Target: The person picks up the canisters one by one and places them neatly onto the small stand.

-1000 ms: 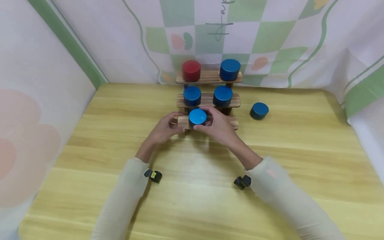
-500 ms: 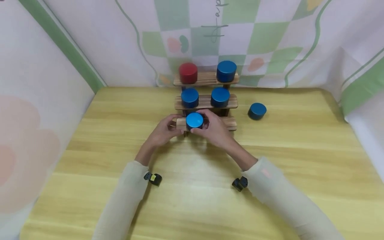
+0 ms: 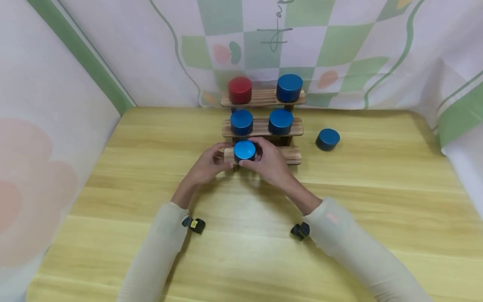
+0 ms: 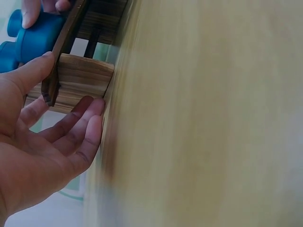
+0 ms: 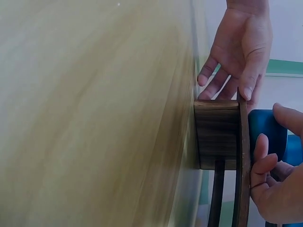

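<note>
A three-tier wooden display stand [image 3: 292, 155] stands at the table's back. My left hand [image 3: 206, 165] grips the left end of its lowest tier; in the left wrist view the thumb lies on the front edge and other fingers spread below. With thumb and fingers around its right side, my right hand [image 3: 269, 163] holds a blue round tin [image 3: 244, 150] upright on the left part of that tier. In the right wrist view this tin [image 5: 267, 130] rests on the board.
Two blue tins, left [image 3: 241, 121] and right [image 3: 281, 121], sit on the middle tier. A red tin [image 3: 240, 90] and a blue one [image 3: 289, 87] occupy the top tier. Another blue tin [image 3: 328, 139] lies on the table [image 3: 377, 167] right of the stand. A patterned curtain [image 3: 264, 50] hangs behind.
My right hand has shifted the blue tin slightly left along the lowest tier. The left hand stays on the stand's end. The head view sways a little.
</note>
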The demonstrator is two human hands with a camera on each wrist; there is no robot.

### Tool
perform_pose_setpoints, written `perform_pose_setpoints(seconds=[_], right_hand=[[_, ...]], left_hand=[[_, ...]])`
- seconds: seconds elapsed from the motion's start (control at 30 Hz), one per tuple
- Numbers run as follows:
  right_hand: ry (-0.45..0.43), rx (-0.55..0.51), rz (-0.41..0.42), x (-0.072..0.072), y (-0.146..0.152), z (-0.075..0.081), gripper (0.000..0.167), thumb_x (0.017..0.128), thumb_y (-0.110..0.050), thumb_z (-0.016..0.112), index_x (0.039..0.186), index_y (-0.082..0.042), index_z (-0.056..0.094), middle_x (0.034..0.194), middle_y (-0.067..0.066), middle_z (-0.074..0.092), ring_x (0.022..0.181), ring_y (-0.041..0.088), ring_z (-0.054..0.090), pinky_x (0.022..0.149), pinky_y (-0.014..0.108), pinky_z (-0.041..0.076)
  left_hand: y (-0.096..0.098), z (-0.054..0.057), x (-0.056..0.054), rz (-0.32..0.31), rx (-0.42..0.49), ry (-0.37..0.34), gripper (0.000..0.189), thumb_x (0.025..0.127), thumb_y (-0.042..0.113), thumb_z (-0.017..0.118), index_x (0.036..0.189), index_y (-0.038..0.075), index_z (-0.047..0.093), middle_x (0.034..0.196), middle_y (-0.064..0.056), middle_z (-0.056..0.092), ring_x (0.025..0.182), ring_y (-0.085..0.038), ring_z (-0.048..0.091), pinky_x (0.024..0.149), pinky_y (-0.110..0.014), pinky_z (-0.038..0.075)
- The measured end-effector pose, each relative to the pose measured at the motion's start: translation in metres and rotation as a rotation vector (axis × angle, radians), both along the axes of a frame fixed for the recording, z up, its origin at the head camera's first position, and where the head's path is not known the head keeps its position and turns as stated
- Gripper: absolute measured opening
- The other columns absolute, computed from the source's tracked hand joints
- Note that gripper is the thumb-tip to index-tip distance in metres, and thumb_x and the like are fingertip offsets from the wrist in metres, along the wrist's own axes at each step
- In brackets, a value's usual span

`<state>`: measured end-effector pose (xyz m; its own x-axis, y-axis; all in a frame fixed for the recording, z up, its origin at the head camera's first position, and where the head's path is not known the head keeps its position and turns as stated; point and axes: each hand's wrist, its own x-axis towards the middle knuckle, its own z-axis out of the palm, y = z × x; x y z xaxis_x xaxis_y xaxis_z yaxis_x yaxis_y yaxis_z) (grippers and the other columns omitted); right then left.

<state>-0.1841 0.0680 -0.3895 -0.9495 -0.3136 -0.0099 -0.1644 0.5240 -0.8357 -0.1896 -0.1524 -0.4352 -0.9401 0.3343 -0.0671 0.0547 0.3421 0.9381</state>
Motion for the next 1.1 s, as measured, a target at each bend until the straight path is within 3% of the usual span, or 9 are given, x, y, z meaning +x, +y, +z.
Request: perform_pose_setpoints(seconds=[0.2,0.37,0.57,0.77,1.1], right_hand=[[0.034,0.014,-0.006,0.001,-0.002,-0.002,0.063,0.086,-0.024,0.082,0.139,-0.006,0.053,0.108,0.01,0.059,0.085,0.025,0.054,0.072,0.036,0.046],[0.014,0.014,-0.008,0.001,0.0,0.0,0.068,0.086,-0.026,0.082,0.142,-0.005,0.051,0.109,0.01,0.059,0.084,0.024,0.056,0.071,0.036,0.048],[-0.012,0.002,-0.012,0.006,0.011,0.004,0.071,0.087,-0.031,0.081,0.145,-0.006,0.049,0.122,0.01,0.057,0.087,0.024,0.057,0.072,0.036,0.05],[0.003,-0.006,-0.032,0.011,0.036,0.006,0.057,0.092,-0.033,0.075,0.139,-0.007,0.054,0.13,0.009,0.057,0.09,0.025,0.054,0.075,0.037,0.048],[0.026,0.019,-0.129,0.012,0.087,0.009,0.044,0.098,-0.032,0.067,0.134,-0.007,0.059,0.13,0.008,0.059,0.088,0.023,0.058,0.064,0.029,0.048]], left_hand=[[0.001,0.001,0.0,0.012,-0.016,0.002,0.051,0.095,0.009,0.069,0.143,0.011,0.05,0.125,-0.014,0.057,0.101,-0.029,0.057,0.087,-0.04,0.05],[0.001,0.001,0.0,0.007,-0.024,0.016,0.052,0.095,0.01,0.069,0.144,0.01,0.05,0.118,-0.014,0.058,0.095,-0.028,0.054,0.085,-0.038,0.048],[0.001,0.0,0.001,0.023,-0.035,0.002,0.053,0.096,0.013,0.07,0.145,0.012,0.049,0.108,-0.014,0.058,0.094,-0.028,0.053,0.083,-0.037,0.047],[0.002,0.001,0.0,0.01,-0.047,-0.002,0.053,0.096,0.014,0.07,0.144,0.013,0.049,0.106,-0.014,0.058,0.094,-0.029,0.053,0.082,-0.037,0.048],[-0.001,0.002,-0.002,0.012,-0.054,-0.024,0.053,0.095,0.013,0.071,0.144,0.014,0.049,0.111,-0.013,0.057,0.098,-0.029,0.052,0.081,-0.037,0.047]])
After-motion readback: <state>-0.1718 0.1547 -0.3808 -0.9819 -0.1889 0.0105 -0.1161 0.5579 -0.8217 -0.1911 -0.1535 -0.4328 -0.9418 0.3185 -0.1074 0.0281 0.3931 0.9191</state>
